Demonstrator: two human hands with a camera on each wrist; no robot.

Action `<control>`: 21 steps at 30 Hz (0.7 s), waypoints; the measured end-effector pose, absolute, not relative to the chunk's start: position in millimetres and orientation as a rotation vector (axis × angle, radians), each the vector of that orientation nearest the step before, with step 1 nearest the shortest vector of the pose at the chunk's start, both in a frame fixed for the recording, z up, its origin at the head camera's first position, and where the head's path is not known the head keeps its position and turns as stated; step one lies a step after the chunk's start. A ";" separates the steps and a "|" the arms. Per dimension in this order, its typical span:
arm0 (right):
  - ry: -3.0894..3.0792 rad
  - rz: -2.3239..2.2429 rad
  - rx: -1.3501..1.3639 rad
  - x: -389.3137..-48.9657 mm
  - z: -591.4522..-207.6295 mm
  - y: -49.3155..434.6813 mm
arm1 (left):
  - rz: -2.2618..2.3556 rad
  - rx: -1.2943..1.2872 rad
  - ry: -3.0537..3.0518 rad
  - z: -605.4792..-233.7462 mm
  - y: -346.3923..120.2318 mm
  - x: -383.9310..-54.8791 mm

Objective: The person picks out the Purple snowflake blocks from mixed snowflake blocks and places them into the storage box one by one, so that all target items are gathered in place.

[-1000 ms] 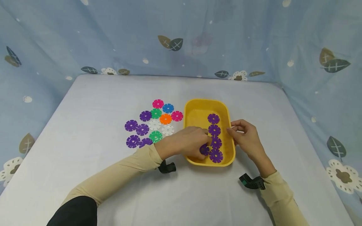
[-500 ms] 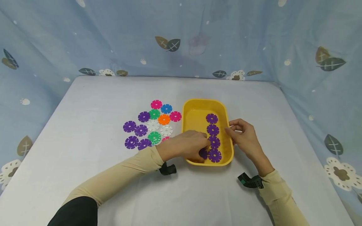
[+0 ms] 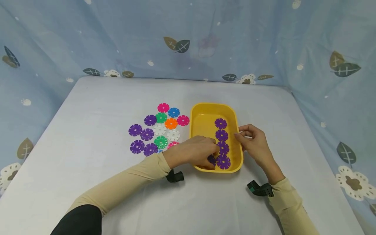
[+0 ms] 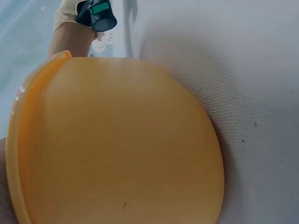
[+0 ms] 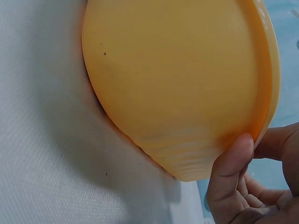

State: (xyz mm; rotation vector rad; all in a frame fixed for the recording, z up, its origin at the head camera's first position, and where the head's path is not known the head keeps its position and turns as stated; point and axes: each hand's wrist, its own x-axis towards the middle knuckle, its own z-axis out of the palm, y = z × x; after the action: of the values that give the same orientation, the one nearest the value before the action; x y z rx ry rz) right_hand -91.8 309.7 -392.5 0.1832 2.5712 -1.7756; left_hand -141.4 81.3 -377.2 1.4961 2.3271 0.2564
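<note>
A yellow plastic tray point(image 3: 202, 120) stands on the table, its outer wall filling much of both wrist views. My left hand point(image 3: 198, 150) reaches over the tray's left side, fingers bent down inside, and pinches a purple snowflake disc point(image 3: 211, 159) near the front; the fingers partly hide it. Just right of it, several purple snowflake discs point(image 3: 221, 135) lie in a column from front to back. At the tray's right rim, my right hand point(image 3: 255, 143) grips the edge between thumb and fingers; the right wrist view shows the thumb point(image 5: 236, 154) against the outer wall.
Left of the tray lies a loose cluster of flat snowflake discs: purple point(image 3: 135, 130), green point(image 3: 161, 142), white point(image 3: 173, 134), orange point(image 3: 171, 123), pink point(image 3: 163, 107) and blue point(image 3: 174, 112). My left forearm point(image 3: 132, 176) passes in front of them. A patterned blue curtain point(image 3: 117, 39) surrounds the white table point(image 3: 102, 107).
My left hand has shifted slightly toward the tray's front, covering more of the purple snowflake disc at its fingers. The right hand keeps its grip on the rim.
</note>
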 end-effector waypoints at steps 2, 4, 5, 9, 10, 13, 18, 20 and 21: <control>2.571 -1.778 0.189 -91.7 -392.8 309.9 | 0.274 1.516 2.342 -375.0 79.4 -141.6; 2.572 -1.775 0.194 -91.8 -392.8 309.6 | 0.314 1.535 2.362 -371.8 75.7 -142.3; 2.573 -1.774 0.196 -91.9 -392.7 309.6 | 0.348 1.544 2.379 -370.2 72.8 -142.6; 2.573 -1.773 0.199 -92.8 -391.8 309.1 | 0.552 1.540 2.444 -365.7 56.3 -145.3; 2.571 -1.775 0.198 -93.1 -391.6 309.0 | 0.607 1.531 2.457 -364.8 51.4 -146.0; 2.568 -1.777 0.192 -92.9 -390.5 308.4 | 0.731 1.505 2.492 -360.0 37.1 -149.0; 2.561 -1.782 0.194 -91.8 -389.4 307.8 | 0.802 1.446 2.594 -351.1 12.2 -159.6; 2.557 -1.781 0.198 -91.6 -389.5 307.5 | 0.804 1.375 2.646 -348.5 0.2 -165.2; 2.556 -1.778 0.199 -91.4 -389.5 307.3 | 0.800 1.336 2.670 -347.6 -6.2 -167.9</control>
State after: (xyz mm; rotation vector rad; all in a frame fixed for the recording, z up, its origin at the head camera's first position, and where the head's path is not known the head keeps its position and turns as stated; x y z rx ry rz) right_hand -91.4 307.3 -389.5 0.1994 2.5564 -1.7775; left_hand -167.9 -6.2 -347.6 1.3365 2.6698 0.8001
